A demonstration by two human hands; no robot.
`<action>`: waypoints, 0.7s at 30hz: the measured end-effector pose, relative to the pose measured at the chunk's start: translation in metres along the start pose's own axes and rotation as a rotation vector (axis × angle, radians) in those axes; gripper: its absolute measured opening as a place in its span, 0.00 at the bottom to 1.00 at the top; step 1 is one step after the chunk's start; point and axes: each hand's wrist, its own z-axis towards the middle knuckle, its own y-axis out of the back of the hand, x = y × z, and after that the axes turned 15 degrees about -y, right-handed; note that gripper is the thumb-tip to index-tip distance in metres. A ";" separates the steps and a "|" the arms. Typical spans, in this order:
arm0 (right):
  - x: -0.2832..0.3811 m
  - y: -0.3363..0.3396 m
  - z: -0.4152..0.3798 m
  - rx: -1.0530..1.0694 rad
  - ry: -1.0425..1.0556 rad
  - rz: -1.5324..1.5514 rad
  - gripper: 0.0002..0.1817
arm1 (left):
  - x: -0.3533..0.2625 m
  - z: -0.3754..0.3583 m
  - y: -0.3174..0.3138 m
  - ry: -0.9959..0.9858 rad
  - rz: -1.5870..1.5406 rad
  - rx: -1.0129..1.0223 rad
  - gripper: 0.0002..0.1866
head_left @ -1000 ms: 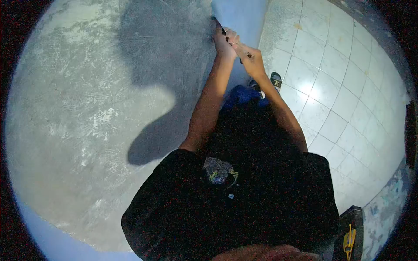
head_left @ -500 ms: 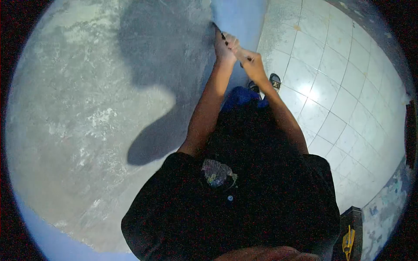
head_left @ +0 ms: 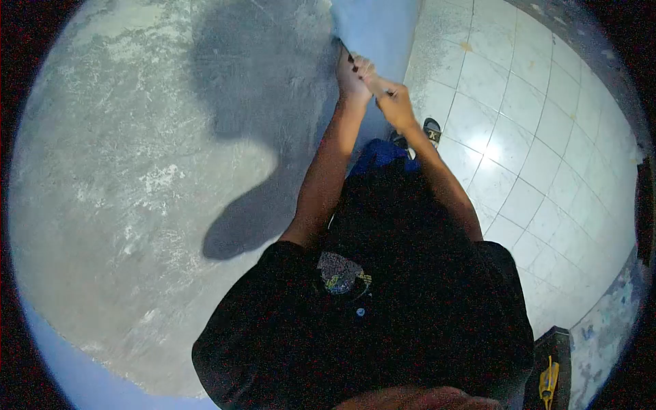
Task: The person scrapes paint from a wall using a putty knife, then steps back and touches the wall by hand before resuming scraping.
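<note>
Scraper handle (head_left: 353,60), thin and dark, is gripped by the closed left hand (head_left: 350,74) and closed right hand (head_left: 391,101) against the grey wall (head_left: 137,171) beside blue paint (head_left: 376,27).

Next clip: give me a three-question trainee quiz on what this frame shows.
1. True or false: both hands grip one thin dark tool.
2. Which surface do the hands work against? A) white floor tiles B) grey wall C) black shirt
3. What colour is the painted strip beside the hands?

Key:
1. True: left hand and right hand close on the tool.
2. B, the grey wall, not the floor tiles.
3. Blue, the painted strip.
</note>
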 end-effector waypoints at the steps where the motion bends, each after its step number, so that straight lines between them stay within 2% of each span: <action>1: 0.006 0.004 -0.004 0.055 -0.157 0.013 0.14 | 0.002 -0.001 -0.004 -0.030 0.056 -0.066 0.22; 2: 0.013 0.003 -0.010 0.038 -0.175 0.024 0.14 | 0.000 0.002 0.009 -0.013 0.117 0.005 0.21; 5: -0.006 -0.007 -0.007 0.025 0.011 0.004 0.15 | -0.009 -0.004 0.014 0.134 -0.249 0.123 0.22; 6: -0.013 -0.007 0.002 -0.011 0.096 -0.030 0.14 | -0.005 0.004 0.017 0.107 -0.210 0.121 0.22; 9: 0.011 0.009 -0.001 0.040 -0.027 -0.002 0.13 | 0.005 0.011 0.039 0.063 -0.174 0.102 0.22; 10: 0.014 0.007 -0.009 0.012 0.053 -0.004 0.13 | 0.001 0.006 0.042 0.082 -0.217 0.119 0.22; 11: 0.017 0.007 -0.012 0.040 0.010 -0.009 0.11 | -0.002 0.012 0.037 0.104 -0.265 0.160 0.22; 13: 0.014 0.003 -0.012 0.111 -0.068 -0.018 0.10 | -0.006 0.006 0.018 0.137 -0.163 0.055 0.24; 14: 0.007 0.006 -0.003 0.137 0.015 -0.036 0.11 | -0.004 0.008 0.015 0.137 -0.165 0.017 0.24; 16: 0.021 0.014 -0.005 0.149 -0.201 -0.092 0.11 | 0.004 0.012 0.016 0.076 -0.176 -0.102 0.23; 17: 0.027 0.017 -0.006 0.147 -0.306 -0.118 0.11 | 0.000 0.005 0.019 0.088 -0.137 -0.072 0.23; 19: 0.014 0.006 -0.017 0.085 -0.076 -0.016 0.14 | -0.007 0.000 0.024 0.118 -0.065 0.017 0.21; 21: 0.010 0.004 -0.002 0.058 0.047 0.020 0.15 | -0.004 0.029 0.028 0.148 -0.200 0.070 0.21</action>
